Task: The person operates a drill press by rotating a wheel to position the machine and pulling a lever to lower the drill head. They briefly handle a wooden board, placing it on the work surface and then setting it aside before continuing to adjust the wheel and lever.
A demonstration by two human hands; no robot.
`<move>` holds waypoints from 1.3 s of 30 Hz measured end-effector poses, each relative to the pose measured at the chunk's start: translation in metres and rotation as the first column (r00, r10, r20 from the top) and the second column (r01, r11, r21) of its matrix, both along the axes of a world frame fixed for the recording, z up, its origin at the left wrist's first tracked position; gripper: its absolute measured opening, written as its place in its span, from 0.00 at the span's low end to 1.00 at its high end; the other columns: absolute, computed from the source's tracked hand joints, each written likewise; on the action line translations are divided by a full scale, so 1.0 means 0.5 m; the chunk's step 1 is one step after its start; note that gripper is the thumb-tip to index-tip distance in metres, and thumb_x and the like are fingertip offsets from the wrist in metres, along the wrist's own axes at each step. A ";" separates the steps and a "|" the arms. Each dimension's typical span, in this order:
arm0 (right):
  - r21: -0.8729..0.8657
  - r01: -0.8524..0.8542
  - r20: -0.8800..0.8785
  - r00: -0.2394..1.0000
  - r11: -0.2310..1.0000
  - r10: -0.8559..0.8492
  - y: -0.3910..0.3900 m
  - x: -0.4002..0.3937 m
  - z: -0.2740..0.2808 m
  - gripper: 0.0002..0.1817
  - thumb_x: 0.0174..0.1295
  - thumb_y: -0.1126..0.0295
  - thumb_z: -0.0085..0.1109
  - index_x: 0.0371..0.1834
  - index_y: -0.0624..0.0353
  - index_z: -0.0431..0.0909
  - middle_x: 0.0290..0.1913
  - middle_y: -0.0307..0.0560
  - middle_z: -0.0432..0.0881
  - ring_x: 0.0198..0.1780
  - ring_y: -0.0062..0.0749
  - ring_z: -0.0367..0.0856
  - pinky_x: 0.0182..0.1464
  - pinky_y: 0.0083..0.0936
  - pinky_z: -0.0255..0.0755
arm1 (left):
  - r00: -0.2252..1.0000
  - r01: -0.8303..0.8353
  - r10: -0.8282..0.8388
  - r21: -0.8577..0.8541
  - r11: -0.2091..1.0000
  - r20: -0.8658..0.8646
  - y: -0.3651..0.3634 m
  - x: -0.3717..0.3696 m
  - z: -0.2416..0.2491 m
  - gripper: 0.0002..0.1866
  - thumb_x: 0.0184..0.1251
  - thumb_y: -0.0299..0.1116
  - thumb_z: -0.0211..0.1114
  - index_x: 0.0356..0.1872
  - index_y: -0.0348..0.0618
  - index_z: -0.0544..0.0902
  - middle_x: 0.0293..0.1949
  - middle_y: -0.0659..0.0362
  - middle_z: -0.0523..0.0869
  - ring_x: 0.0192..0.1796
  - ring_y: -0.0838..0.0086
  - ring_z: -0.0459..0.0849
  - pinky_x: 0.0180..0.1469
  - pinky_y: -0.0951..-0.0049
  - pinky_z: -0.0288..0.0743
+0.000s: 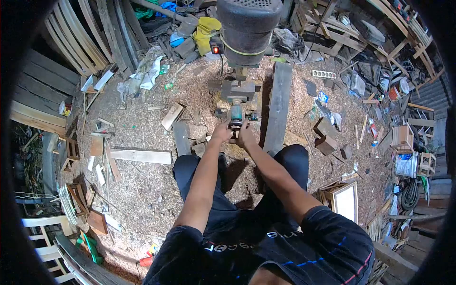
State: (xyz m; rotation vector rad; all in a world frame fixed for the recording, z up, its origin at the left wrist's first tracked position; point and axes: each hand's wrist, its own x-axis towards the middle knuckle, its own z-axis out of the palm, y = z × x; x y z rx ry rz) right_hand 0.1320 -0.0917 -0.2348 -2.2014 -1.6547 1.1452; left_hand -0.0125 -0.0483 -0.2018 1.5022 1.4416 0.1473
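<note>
Both of my arms reach forward to a small dark handwheel at the near end of a machine. My left hand is closed on the wheel's left side, and my right hand is closed on its right side. Just beyond the wheel is a green cylindrical housing, joined to a grey metal block. Above that stands a large dark motor body with a vented top. My fingertips are small in view and partly hidden by the wheel.
A red-lit switch is beside the motor. A long grey plank lies right of the machine; a short board lies left. A pale plank and wood blocks rest on the shaving-covered floor. A framed panel is near my right elbow.
</note>
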 end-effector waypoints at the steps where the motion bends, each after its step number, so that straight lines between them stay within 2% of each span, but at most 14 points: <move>1: 0.074 0.025 -0.016 1.000 0.997 -0.024 -0.019 -0.006 -0.002 0.72 0.45 0.59 0.81 0.78 0.61 0.25 0.71 0.85 0.53 0.62 0.71 0.73 0.61 0.47 0.74 | 1.000 0.014 -0.014 0.043 0.999 -0.008 0.004 -0.004 -0.019 0.35 0.62 0.29 0.55 0.74 0.57 0.67 0.63 0.47 0.78 0.65 0.54 0.76 0.68 0.61 0.68; 2: 0.149 0.052 -0.035 0.998 0.987 -0.048 -0.025 -0.009 -0.011 0.72 0.44 0.60 0.82 0.78 0.59 0.26 0.70 0.86 0.54 0.59 0.71 0.76 0.59 0.47 0.75 | 1.000 0.028 -0.026 0.087 0.996 -0.017 0.006 -0.006 -0.030 0.32 0.66 0.30 0.54 0.74 0.57 0.68 0.69 0.49 0.74 0.71 0.57 0.72 0.73 0.65 0.63; 4: 0.100 0.046 -0.064 0.997 0.994 -0.039 -0.005 -0.009 -0.023 0.73 0.43 0.62 0.83 0.77 0.60 0.26 0.68 0.85 0.57 0.59 0.70 0.76 0.59 0.47 0.75 | 0.996 0.056 -0.048 0.115 0.992 -0.070 0.013 -0.008 -0.051 0.31 0.66 0.27 0.51 0.73 0.57 0.69 0.73 0.51 0.70 0.74 0.59 0.67 0.76 0.66 0.59; 7: 0.090 0.104 -0.039 0.994 0.990 -0.101 -0.007 -0.027 -0.010 0.73 0.40 0.62 0.85 0.77 0.63 0.28 0.64 0.81 0.61 0.61 0.67 0.75 0.58 0.46 0.76 | 0.996 0.052 -0.045 0.097 0.994 -0.072 0.008 -0.006 -0.043 0.31 0.66 0.26 0.49 0.73 0.56 0.69 0.73 0.50 0.69 0.74 0.58 0.67 0.76 0.66 0.59; 9: 0.049 0.258 -0.271 0.933 0.965 -0.236 0.019 -0.032 -0.142 0.70 0.41 0.64 0.84 0.75 0.63 0.32 0.63 0.79 0.61 0.60 0.66 0.75 0.58 0.46 0.76 | 0.995 0.062 -0.049 0.155 0.986 -0.089 0.014 -0.003 -0.059 0.31 0.66 0.26 0.48 0.72 0.55 0.70 0.72 0.49 0.70 0.72 0.56 0.69 0.75 0.65 0.60; 11: 0.063 0.283 -0.315 0.916 0.957 -0.250 0.022 -0.037 -0.164 0.67 0.41 0.66 0.83 0.74 0.63 0.35 0.63 0.78 0.61 0.60 0.66 0.75 0.57 0.46 0.76 | 0.996 0.035 -0.027 0.094 0.995 -0.082 0.011 0.001 -0.036 0.32 0.65 0.25 0.48 0.72 0.54 0.70 0.71 0.49 0.71 0.72 0.56 0.70 0.75 0.65 0.60; 13: 0.147 0.181 -0.169 0.973 0.973 -0.156 -0.003 -0.040 -0.061 0.63 0.42 0.67 0.83 0.72 0.63 0.37 0.62 0.78 0.61 0.59 0.66 0.75 0.57 0.47 0.75 | 0.997 0.026 -0.021 0.071 0.997 -0.079 0.004 0.002 -0.023 0.32 0.64 0.25 0.48 0.72 0.53 0.70 0.71 0.48 0.71 0.71 0.56 0.71 0.74 0.65 0.61; 16: 0.170 0.170 -0.134 0.980 0.971 -0.148 -0.018 -0.032 -0.012 0.63 0.42 0.70 0.81 0.73 0.64 0.37 0.63 0.80 0.59 0.60 0.67 0.75 0.58 0.48 0.75 | 0.997 0.048 -0.038 0.147 0.988 -0.069 0.006 -0.003 -0.027 0.33 0.62 0.25 0.50 0.72 0.54 0.70 0.68 0.47 0.74 0.68 0.55 0.74 0.71 0.64 0.65; 19: 0.132 0.105 -0.124 0.988 0.986 -0.088 -0.018 -0.003 -0.032 0.65 0.42 0.72 0.80 0.74 0.64 0.34 0.65 0.79 0.58 0.63 0.70 0.71 0.61 0.48 0.74 | 0.996 0.080 -0.070 0.259 0.963 -0.047 0.014 -0.011 -0.113 0.35 0.59 0.25 0.53 0.72 0.58 0.70 0.63 0.44 0.79 0.63 0.53 0.79 0.67 0.61 0.70; 23: 0.097 0.102 -0.101 0.991 0.990 -0.092 -0.008 0.007 -0.055 0.66 0.43 0.72 0.80 0.76 0.63 0.32 0.70 0.78 0.54 0.67 0.70 0.67 0.66 0.46 0.70 | 0.996 0.063 -0.058 0.095 0.994 -0.061 0.004 0.007 -0.016 0.36 0.59 0.23 0.53 0.73 0.53 0.68 0.65 0.44 0.77 0.64 0.53 0.78 0.68 0.63 0.70; 26: 0.108 0.102 -0.108 0.990 0.989 -0.090 -0.011 0.009 -0.061 0.65 0.43 0.72 0.79 0.76 0.63 0.34 0.69 0.76 0.56 0.66 0.70 0.68 0.65 0.46 0.70 | 0.996 0.084 -0.075 0.188 0.979 -0.056 0.004 -0.001 -0.069 0.39 0.59 0.23 0.49 0.75 0.66 0.66 0.66 0.44 0.76 0.64 0.52 0.77 0.66 0.63 0.70; 31: 0.206 0.026 -0.074 0.997 0.978 -0.010 -0.020 0.033 -0.057 0.58 0.46 0.74 0.75 0.74 0.61 0.39 0.64 0.80 0.60 0.58 0.74 0.73 0.58 0.51 0.74 | 0.995 0.098 -0.095 0.203 0.974 -0.026 -0.006 -0.006 -0.070 0.38 0.59 0.24 0.52 0.76 0.59 0.64 0.69 0.45 0.73 0.69 0.52 0.73 0.72 0.64 0.65; 34: 0.158 0.004 -0.119 0.993 0.987 0.015 -0.018 0.043 -0.053 0.59 0.43 0.76 0.72 0.75 0.66 0.37 0.67 0.78 0.59 0.65 0.73 0.67 0.64 0.49 0.71 | 0.994 0.107 -0.105 0.193 0.975 -0.019 -0.002 -0.003 -0.057 0.38 0.60 0.25 0.54 0.76 0.54 0.64 0.70 0.46 0.71 0.69 0.52 0.72 0.73 0.63 0.64; 39: 0.129 -0.059 -0.079 0.994 0.990 0.070 -0.010 0.048 -0.068 0.59 0.47 0.74 0.70 0.77 0.65 0.33 0.67 0.82 0.59 0.65 0.73 0.68 0.66 0.48 0.68 | 0.996 0.087 -0.078 0.232 0.969 -0.048 -0.004 0.008 -0.058 0.35 0.60 0.26 0.54 0.73 0.50 0.68 0.69 0.45 0.73 0.69 0.53 0.72 0.72 0.62 0.64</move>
